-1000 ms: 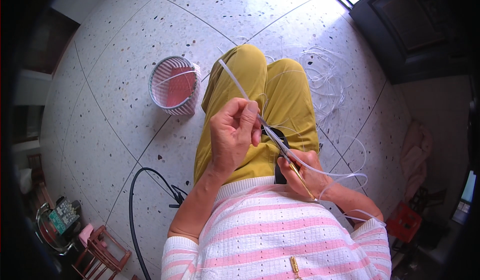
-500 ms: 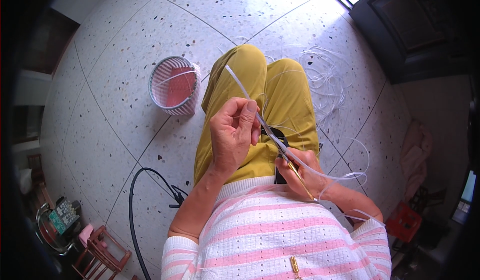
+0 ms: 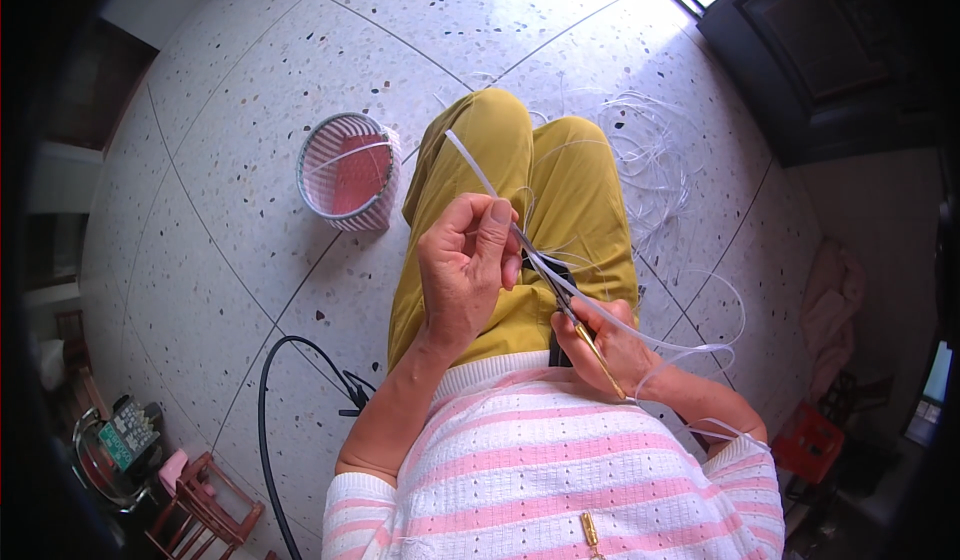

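My left hand (image 3: pixel 468 260) is closed over my lap, thumb against the fingers, pinching a flat white plastic strip (image 3: pixel 468 162). The strip's short end sticks up past the thumb toward my knees. Its long part runs down over my right hand (image 3: pixel 618 345) and loops out to the right. That hand is closed around scissors (image 3: pixel 590 345) with gold-coloured handles. Their narrow dark blades point up and left along the strip, the tips close to my left fingers. Thin split strands fan out beside the blades. Whether the blades touch the strip, I cannot tell.
A pink-and-white woven basket (image 3: pixel 392 195) stands on the speckled floor to the left, a strip lying across it. Loose white strips (image 3: pixel 650 160) are heaped right of my knees. A black cable (image 3: pixel 268 410) curves at lower left, near a small wooden chair (image 3: pixel 215 500).
The strip's upper end has shifted slightly left, and the loop at right has moved a little. Both hands stay nearly in place, keeping hold of the strip and scissors.
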Motion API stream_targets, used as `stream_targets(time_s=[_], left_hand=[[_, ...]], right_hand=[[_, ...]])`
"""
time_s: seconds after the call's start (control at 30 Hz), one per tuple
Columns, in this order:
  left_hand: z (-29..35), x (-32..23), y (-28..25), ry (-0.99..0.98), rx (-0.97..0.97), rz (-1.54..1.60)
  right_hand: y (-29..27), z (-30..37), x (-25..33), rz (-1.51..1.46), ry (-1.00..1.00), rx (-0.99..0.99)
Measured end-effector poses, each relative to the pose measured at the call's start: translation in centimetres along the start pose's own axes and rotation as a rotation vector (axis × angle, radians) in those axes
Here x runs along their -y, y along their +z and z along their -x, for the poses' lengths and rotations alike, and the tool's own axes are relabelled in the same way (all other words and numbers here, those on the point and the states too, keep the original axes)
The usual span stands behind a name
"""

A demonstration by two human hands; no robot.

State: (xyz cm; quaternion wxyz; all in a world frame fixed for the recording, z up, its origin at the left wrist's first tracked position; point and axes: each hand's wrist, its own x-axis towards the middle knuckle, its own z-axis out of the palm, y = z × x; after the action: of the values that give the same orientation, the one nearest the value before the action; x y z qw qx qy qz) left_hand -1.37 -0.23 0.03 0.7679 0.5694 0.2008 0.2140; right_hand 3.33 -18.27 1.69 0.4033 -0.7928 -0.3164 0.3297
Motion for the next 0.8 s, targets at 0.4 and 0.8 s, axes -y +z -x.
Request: stream_targets(time_s=[0.4, 0.8], left_hand=[[-0.30, -0.04, -0.13, -0.017, -0.004, 0.030], [-0.19, 0.11, -0.04, -0.017, 0.000, 0.015]], right_hand=[[0.04, -0.38, -0.12, -0.027, -0.021, 0.012], [0.07, -0.47, 0.25, -0.076, -0.015, -0.018]])
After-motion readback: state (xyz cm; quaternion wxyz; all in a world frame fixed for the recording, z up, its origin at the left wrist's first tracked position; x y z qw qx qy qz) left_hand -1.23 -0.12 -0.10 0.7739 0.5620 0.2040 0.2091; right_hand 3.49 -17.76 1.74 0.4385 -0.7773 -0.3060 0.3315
